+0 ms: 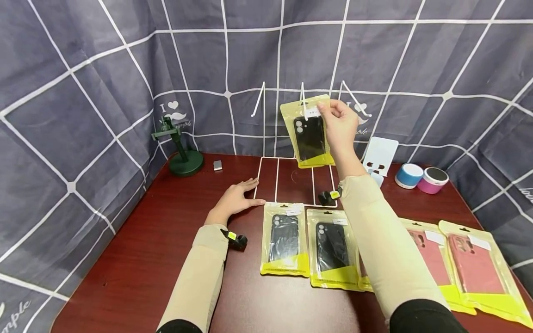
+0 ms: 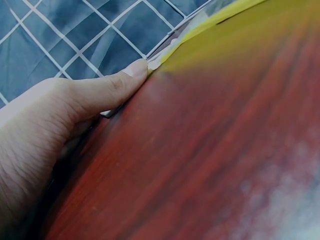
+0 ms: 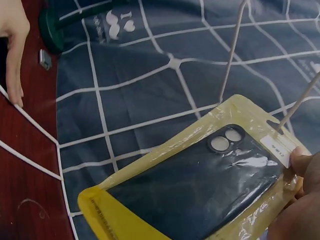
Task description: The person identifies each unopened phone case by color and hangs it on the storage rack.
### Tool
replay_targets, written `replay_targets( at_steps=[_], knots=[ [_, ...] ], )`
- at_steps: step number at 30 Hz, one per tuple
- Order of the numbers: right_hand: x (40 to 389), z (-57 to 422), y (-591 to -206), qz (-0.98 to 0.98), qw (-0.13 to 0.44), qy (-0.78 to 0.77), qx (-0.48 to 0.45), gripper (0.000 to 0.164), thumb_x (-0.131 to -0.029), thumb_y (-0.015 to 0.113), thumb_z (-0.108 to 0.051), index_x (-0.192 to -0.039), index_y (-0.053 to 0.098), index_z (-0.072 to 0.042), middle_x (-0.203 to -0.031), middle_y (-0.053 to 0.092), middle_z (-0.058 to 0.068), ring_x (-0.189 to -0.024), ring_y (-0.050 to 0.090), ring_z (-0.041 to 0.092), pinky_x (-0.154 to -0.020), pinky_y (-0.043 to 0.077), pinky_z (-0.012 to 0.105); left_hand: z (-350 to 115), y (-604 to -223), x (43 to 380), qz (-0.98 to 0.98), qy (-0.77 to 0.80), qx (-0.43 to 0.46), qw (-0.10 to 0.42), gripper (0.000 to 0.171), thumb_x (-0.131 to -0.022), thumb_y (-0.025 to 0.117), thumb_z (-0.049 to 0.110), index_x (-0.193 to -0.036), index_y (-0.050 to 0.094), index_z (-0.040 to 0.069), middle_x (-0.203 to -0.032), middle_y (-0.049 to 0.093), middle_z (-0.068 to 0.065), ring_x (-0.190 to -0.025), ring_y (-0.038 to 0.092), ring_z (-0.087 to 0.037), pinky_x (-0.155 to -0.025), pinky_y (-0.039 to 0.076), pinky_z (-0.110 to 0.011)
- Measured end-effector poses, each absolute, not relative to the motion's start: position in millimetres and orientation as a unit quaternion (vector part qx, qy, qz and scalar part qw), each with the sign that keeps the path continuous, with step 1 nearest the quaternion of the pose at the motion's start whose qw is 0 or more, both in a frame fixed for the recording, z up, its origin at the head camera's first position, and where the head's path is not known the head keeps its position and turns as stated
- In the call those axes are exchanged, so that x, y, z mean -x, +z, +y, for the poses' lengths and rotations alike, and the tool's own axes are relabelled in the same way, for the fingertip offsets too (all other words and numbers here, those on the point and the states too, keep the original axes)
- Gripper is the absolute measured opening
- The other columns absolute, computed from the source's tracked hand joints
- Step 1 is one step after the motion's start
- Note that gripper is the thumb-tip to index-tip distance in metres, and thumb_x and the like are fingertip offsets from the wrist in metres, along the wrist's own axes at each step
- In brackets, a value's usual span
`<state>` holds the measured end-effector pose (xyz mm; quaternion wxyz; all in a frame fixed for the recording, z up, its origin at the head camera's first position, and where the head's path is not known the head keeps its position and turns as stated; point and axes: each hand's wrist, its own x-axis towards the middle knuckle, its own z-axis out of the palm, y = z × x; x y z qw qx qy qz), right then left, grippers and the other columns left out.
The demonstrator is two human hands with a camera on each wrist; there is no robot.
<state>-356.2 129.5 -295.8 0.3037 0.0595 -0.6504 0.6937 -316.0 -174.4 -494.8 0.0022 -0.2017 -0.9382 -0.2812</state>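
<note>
My right hand pinches the top edge of a yellow-and-clear pouch with a black phone case, thumb over its white label. The pouch's top overlaps the middle hook of a white wire display rack. In the right wrist view, that hook's wire meets the pouch at its hang hole. My left hand rests by the rack base's left side, fingers extended. Its thumb reaches the top corner of a pouched black phone case on the table.
Another pouched black case and pouched pink cases lie along the front, partly under my right forearm. A green stand and small metallic piece sit left. A white phone stand, blue speaker and pink speaker stand right.
</note>
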Motion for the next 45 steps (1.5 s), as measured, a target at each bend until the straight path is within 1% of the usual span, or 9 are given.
replay_targets(
  at_steps=[6,12,17,20,23,27,32,37,45],
  knots=[
    [371,126,-295,-0.673,0.302,0.675,-0.022,0.013,-0.089,0.080,-0.025,-0.087,0.074,-0.013,-0.073,0.071,-0.003,-0.057,0.049,0.004,-0.053,0.033,0.022,-176,-494,314,-0.939,-0.280,0.202,0.003,0.094,-0.079,0.069,0.074,-0.154,0.044,0.021,-0.160,0.036,-0.003,-0.149,0.030,-0.026,-0.117,0.029,-0.051],
    [373,130,-300,-0.671,0.291,0.682,-0.028,0.014,-0.091,0.078,-0.024,-0.091,0.075,-0.010,-0.079,0.073,-0.003,-0.060,0.053,0.006,-0.054,0.036,0.020,-174,-492,314,-0.941,-0.274,0.199,-0.003,0.095,-0.078,0.067,0.076,-0.154,0.043,0.024,-0.161,0.034,-0.001,-0.149,0.029,-0.025,-0.118,0.028,-0.049],
    [357,141,-311,-0.672,0.245,0.695,-0.068,0.033,-0.093,0.074,-0.025,-0.120,0.070,-0.008,-0.118,0.073,0.006,-0.103,0.066,0.013,-0.089,0.049,0.022,-174,-492,315,-0.941,-0.272,0.201,-0.002,0.096,-0.078,0.066,0.077,-0.155,0.042,0.023,-0.161,0.035,-0.002,-0.149,0.029,-0.025,-0.118,0.028,-0.049],
    [336,149,-334,-0.671,0.206,0.708,-0.080,0.050,-0.094,0.074,-0.028,-0.138,0.058,-0.009,-0.145,0.056,0.006,-0.136,0.048,0.016,-0.113,0.037,0.032,-174,-492,315,-0.941,-0.273,0.203,0.000,0.096,-0.078,0.066,0.076,-0.154,0.044,0.022,-0.160,0.037,-0.001,-0.149,0.030,-0.023,-0.118,0.029,-0.048],
    [311,153,-369,-0.693,0.164,0.697,-0.083,0.060,-0.093,0.073,-0.033,-0.146,0.051,-0.013,-0.156,0.043,0.003,-0.147,0.032,0.019,-0.120,0.026,0.041,-175,-493,315,-0.939,-0.277,0.204,0.001,0.096,-0.077,0.067,0.076,-0.153,0.045,0.022,-0.159,0.039,-0.001,-0.149,0.030,-0.022,-0.118,0.030,-0.047],
    [280,146,-419,-0.780,0.087,0.601,-0.150,0.058,-0.093,0.074,-0.036,-0.142,0.054,-0.013,-0.145,0.054,0.007,-0.137,0.045,0.027,-0.114,0.034,0.050,-175,-494,313,-0.937,-0.284,0.204,-0.004,0.096,-0.078,0.068,0.075,-0.153,0.045,0.021,-0.160,0.038,-0.002,-0.149,0.030,-0.023,-0.118,0.030,-0.049],
    [257,134,-461,-0.866,0.033,0.417,-0.274,0.043,-0.090,0.077,-0.030,-0.124,0.065,-0.007,-0.114,0.067,0.009,-0.104,0.064,0.027,-0.091,0.051,0.046,-177,-496,313,-0.939,-0.279,0.202,-0.006,0.096,-0.078,0.068,0.075,-0.153,0.044,0.021,-0.160,0.037,-0.003,-0.149,0.029,-0.023,-0.117,0.030,-0.049],
    [258,137,-477,-0.899,0.035,0.327,-0.288,0.044,-0.083,0.084,-0.035,-0.113,0.066,-0.009,-0.097,0.059,0.003,-0.088,0.054,0.021,-0.079,0.047,0.038,-174,-493,318,-0.937,-0.279,0.209,0.002,0.098,-0.076,0.066,0.079,-0.153,0.045,0.022,-0.159,0.038,-0.001,-0.149,0.030,-0.021,-0.118,0.030,-0.047],
    [260,138,-476,-0.901,-0.014,0.310,-0.304,0.050,-0.078,0.084,-0.049,-0.111,0.070,-0.015,-0.104,0.057,0.001,-0.094,0.048,0.020,-0.080,0.043,0.039,-173,-492,317,-0.936,-0.286,0.205,0.001,0.100,-0.075,0.067,0.079,-0.153,0.045,0.020,-0.160,0.037,-0.003,-0.149,0.030,-0.024,-0.117,0.030,-0.050]
  ],
)
